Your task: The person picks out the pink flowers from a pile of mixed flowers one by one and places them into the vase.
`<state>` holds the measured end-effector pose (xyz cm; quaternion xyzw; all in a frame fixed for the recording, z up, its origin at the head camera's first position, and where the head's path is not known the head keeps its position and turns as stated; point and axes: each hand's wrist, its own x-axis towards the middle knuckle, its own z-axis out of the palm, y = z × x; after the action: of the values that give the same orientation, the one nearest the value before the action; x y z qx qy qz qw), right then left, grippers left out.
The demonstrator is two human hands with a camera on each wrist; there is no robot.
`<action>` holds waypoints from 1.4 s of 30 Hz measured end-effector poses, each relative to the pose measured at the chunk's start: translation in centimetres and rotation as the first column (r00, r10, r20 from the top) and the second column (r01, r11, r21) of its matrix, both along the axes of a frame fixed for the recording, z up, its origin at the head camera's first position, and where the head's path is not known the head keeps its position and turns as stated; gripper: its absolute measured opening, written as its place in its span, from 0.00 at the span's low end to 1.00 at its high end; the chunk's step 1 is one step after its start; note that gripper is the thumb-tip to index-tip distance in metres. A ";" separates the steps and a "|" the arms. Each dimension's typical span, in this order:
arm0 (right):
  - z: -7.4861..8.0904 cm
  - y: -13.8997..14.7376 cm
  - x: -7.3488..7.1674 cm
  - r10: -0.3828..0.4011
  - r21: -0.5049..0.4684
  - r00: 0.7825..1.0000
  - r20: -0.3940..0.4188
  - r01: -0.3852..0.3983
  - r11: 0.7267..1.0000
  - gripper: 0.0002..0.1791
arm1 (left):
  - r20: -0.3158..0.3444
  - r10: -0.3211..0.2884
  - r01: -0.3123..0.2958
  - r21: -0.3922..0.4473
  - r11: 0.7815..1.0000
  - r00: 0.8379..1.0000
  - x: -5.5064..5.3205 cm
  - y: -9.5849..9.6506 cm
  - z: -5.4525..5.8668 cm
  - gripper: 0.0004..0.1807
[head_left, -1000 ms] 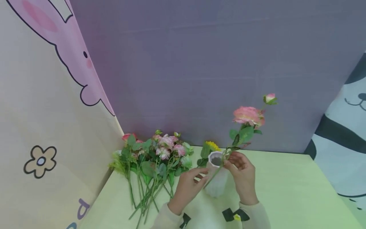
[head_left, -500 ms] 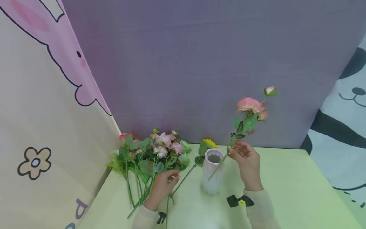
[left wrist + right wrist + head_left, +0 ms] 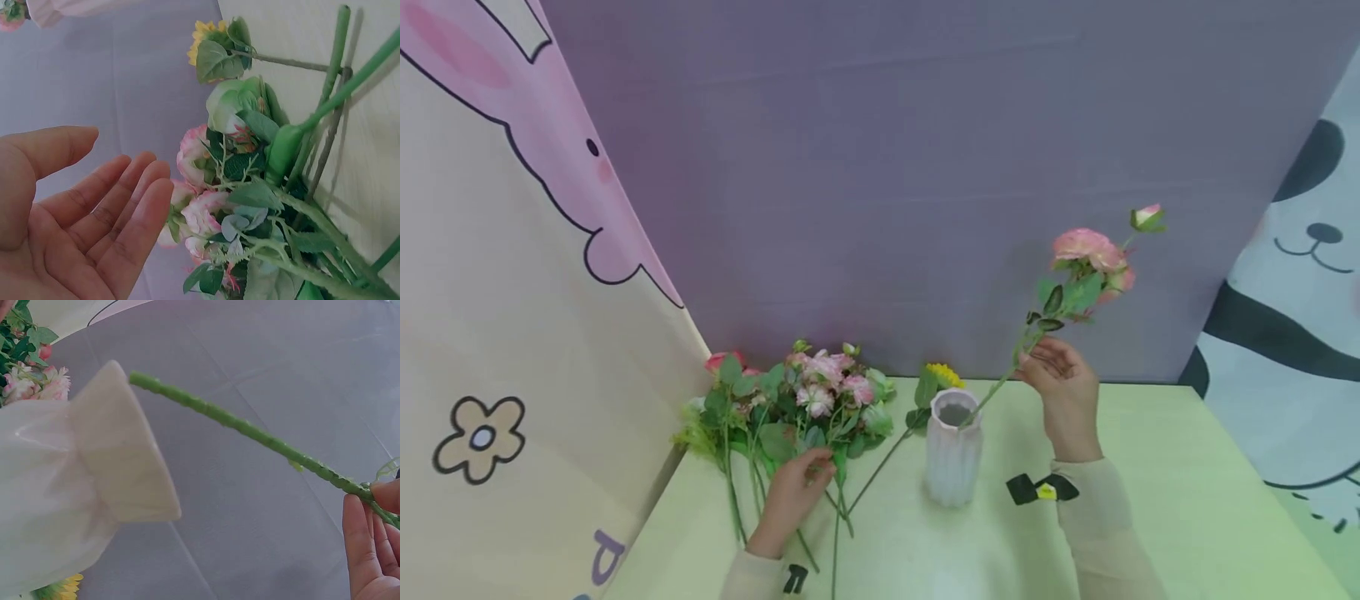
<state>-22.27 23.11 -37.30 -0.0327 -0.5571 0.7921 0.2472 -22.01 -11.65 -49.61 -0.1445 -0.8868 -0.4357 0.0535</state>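
My right hand [image 3: 1063, 392] pinches the green stem [image 3: 250, 430] of a pink flower [image 3: 1090, 252] that has a small bud above it. The stem slants down to the left, its cut end close by the rim of a white fluted vase [image 3: 953, 458]. In the right wrist view the vase [image 3: 56, 481] stands left of that end. My left hand [image 3: 793, 496] is over the pile of flowers [image 3: 820, 392] on the left, fingers relaxed and holding nothing. The left wrist view shows its palm [image 3: 62, 250] beside pink and green-white blooms [image 3: 237, 106].
A yellow sunflower [image 3: 945, 375] lies behind the vase, its stem running toward the front left. Loose stems cross the pale table [image 3: 1180, 500]. A grey-purple backdrop [image 3: 880, 183] rises at the table's back edge, and a printed wall [image 3: 550, 333] stands left.
My left hand has moved from near the stem and vase left to the flower pile. My right hand has lifted the pink flower up and right; its stem end is now near the vase rim.
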 end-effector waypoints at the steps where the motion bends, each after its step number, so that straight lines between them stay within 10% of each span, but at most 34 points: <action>1: 0.0 0.0 -0.1 -0.001 -0.006 1.000 0.000 0.001 1.000 0.14 | 0.001 0.006 -0.006 -0.001 1.000 1.000 0.1 -0.2 -0.1 0.13; 42: -6.2 -2.4 -0.6 -0.019 0.330 0.996 0.084 -0.010 0.944 0.16 | -0.004 0.048 -0.048 -0.001 0.999 0.999 -0.4 -0.6 -1.6 0.09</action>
<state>-22.84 20.66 -43.53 -0.0261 -0.6918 0.6850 0.2270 -22.44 -12.21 -51.24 -0.1238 -0.8902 -0.4335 0.0657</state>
